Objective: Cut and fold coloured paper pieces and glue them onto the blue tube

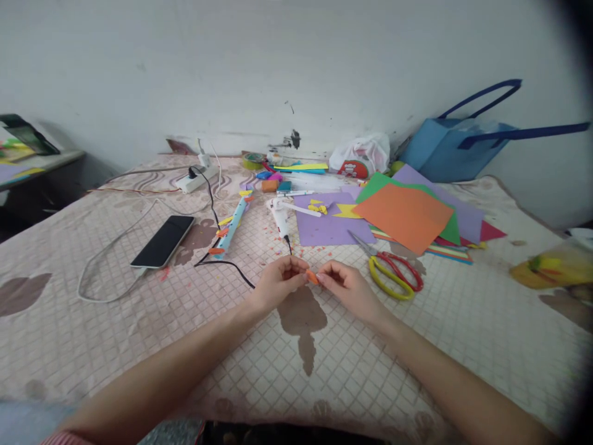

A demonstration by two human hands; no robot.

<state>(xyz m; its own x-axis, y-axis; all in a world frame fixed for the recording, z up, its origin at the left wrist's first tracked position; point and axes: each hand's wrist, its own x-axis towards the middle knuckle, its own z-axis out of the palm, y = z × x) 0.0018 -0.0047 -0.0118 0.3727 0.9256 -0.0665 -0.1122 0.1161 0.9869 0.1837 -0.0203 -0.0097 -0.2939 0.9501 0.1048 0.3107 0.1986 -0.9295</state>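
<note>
A small orange piece (pixel 312 277) is pinched between my two hands above the tablecloth. My left hand (pixel 281 279) grips its left end with thumb and fingers, and my right hand (pixel 346 283) holds the right end. Just behind them lies a white glue gun (pixel 280 220) with a black cord. Scissors with red and yellow handles (pixel 390 272) rest right of my right hand. Left of the glue gun is a light blue strip (pixel 233 227) with orange and yellow pieces along it. A purple sheet (pixel 324 230) bearing small yellow scraps lies behind my hands.
A phone (pixel 164 241) with a white cable lies at the left, near a power strip (pixel 197 179). Coloured sheets (pixel 405 213) are stacked at the right. Farther back stand a white plastic bag (pixel 364 156) and a blue bag (pixel 451 151). A yellow container (pixel 553 266) is at the right edge.
</note>
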